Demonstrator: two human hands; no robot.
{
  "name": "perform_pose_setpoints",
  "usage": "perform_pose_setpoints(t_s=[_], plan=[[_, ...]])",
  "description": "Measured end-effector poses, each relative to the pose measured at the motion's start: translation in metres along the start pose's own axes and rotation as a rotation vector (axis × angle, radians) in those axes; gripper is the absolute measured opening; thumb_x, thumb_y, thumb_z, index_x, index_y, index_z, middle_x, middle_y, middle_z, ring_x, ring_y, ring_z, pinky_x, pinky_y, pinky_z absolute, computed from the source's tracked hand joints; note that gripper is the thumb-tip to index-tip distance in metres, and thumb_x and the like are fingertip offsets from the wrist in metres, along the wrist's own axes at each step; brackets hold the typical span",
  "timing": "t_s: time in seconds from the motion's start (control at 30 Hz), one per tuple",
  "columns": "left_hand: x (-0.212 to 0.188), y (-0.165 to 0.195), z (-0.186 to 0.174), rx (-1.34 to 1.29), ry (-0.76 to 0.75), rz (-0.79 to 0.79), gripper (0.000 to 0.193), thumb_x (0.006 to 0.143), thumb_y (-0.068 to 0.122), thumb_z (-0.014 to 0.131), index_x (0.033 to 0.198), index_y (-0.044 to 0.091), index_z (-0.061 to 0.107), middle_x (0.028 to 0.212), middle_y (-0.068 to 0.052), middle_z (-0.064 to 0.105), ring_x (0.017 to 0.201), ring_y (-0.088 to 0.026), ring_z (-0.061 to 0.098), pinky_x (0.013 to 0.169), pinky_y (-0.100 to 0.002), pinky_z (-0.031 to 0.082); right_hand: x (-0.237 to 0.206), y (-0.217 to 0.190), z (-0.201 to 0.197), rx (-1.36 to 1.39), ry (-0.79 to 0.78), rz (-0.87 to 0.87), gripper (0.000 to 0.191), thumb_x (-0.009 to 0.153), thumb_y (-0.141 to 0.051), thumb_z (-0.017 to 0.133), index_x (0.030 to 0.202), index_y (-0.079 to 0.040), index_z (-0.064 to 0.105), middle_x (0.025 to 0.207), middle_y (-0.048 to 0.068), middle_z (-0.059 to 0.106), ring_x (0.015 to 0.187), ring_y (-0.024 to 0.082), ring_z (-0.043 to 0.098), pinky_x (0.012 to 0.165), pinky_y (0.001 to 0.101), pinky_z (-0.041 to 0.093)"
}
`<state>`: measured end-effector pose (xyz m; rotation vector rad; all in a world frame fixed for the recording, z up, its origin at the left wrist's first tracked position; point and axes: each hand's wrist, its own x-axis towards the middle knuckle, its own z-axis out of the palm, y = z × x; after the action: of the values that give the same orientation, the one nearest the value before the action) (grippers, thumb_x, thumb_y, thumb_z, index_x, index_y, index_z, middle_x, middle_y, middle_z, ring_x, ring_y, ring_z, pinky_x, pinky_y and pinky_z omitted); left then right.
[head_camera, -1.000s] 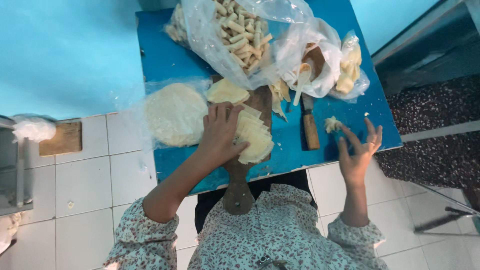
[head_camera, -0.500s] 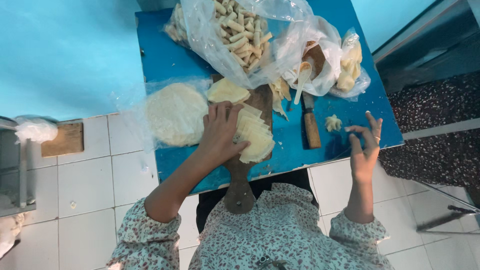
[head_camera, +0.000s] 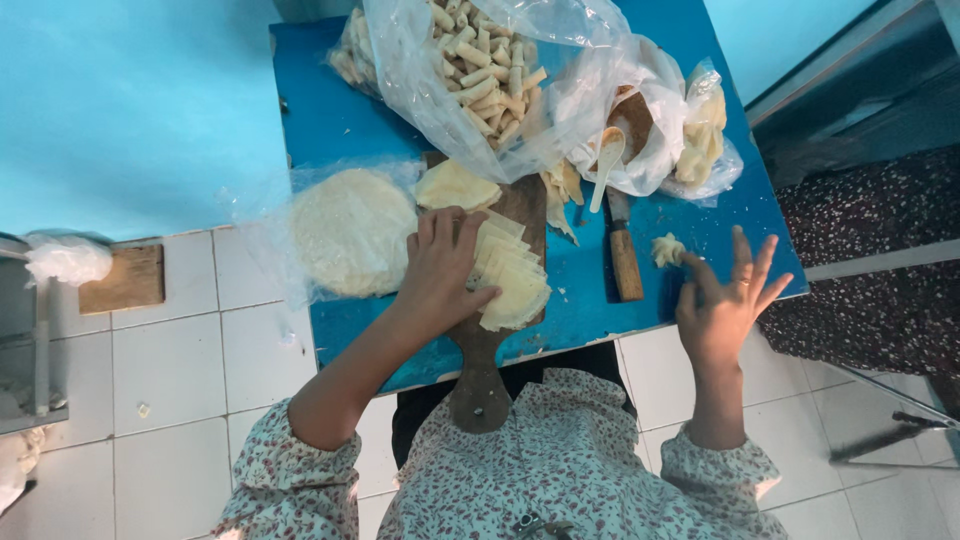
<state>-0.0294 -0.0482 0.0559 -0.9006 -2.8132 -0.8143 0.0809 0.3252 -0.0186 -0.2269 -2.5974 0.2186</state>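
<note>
We've got the left hand (head_camera: 440, 270) flat w/ fingers spread, pressing on the stack of cut wrapper sheets (head_camera: 512, 278) on the wooden board (head_camera: 482, 385), mid blue table (head_camera: 340, 120). Right hand (head_camera: 725, 310) is open, holding nothing (fingers apart), just beside a small dough lump (head_camera: 667, 249) & near the knife (head_camera: 624, 252).

A wooden-handled knife (head_camera: 624, 255) and white spoon (head_camera: 606, 160) lie on the blue table (head_camera: 330, 110).
</note>
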Motion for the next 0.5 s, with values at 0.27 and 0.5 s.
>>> perform_pose_setpoints(t_s=[0.27,0.5], plan=[[0.0,0.001,0.001,-0.011,0.003,-0.008,0.103,0.06,0.033,0.093,0.145,0.002,0.042,0.135,-0.021,0.04,0.127,-0.043,0.036,0.096,-0.057,0.036,0.017,0.002,-0.004,0.409,-0.089,0.077,0.027,0.085,0.007,0.057,0.101,-0.011,0.07,0.167,0.015,0.045,0.167,0.042,0.018,0.131,0.0654,0.01],[0.001,-0.001,0.001,-0.033,0.016,0.012,0.102,0.063,0.034,0.093,0.145,0.002,0.042,0.134,-0.021,0.04,0.127,-0.042,0.037,0.095,-0.057,0.037,0.037,-0.073,-0.025,0.699,-0.092,-0.128,0.033,0.082,0.008,0.065,0.11,-0.01,0.072,0.158,0.016,0.051,0.162,0.041,0.029,0.132,0.0518,0.027]])
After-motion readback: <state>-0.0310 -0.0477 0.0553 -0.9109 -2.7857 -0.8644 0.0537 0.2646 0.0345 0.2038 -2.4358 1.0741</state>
